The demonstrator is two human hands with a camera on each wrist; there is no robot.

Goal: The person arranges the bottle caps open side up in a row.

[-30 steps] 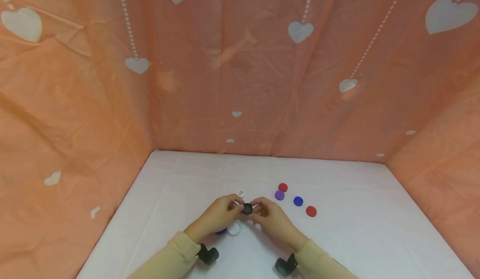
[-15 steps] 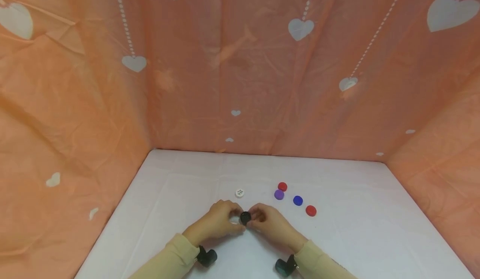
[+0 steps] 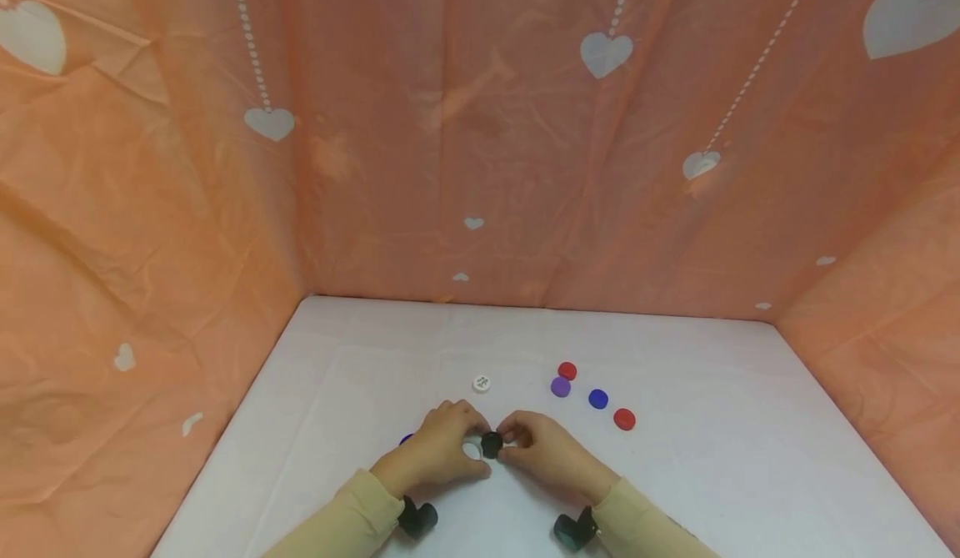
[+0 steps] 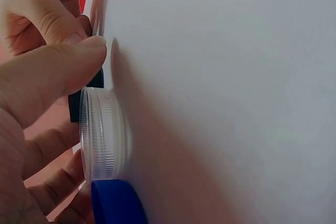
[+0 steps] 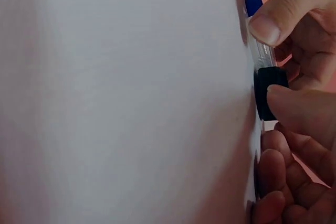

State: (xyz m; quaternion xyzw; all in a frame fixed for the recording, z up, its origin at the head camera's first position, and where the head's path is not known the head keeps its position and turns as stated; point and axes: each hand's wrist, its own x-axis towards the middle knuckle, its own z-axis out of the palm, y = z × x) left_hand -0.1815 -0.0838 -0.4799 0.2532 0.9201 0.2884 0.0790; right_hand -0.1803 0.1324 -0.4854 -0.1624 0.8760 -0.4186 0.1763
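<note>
A black bottle cap (image 3: 491, 444) stands on the white table, and my right hand (image 3: 551, 451) pinches it between thumb and fingers. Close against its left side is a clear, ribbed round cap (image 4: 105, 135). My left hand (image 3: 441, 445) arches around the clear cap, its thumb spread apart from the fingers; whether a fingertip touches the black cap is hard to tell. A blue cap (image 4: 118, 203) adjoins the clear one and is mostly hidden by the left hand in the head view.
Beyond the hands lies a white cap with dark markings (image 3: 482, 384). To the right are a red cap (image 3: 567, 371), a purple cap (image 3: 560, 387), a blue disc-like cap (image 3: 597, 399) and another red cap (image 3: 624, 419). Orange cloth (image 3: 525, 166) encloses the table (image 3: 712, 458).
The black cap has come nearer to me and down beside the clear cap. My left hand, which pinched it a second ago, has spread its thumb away.
</note>
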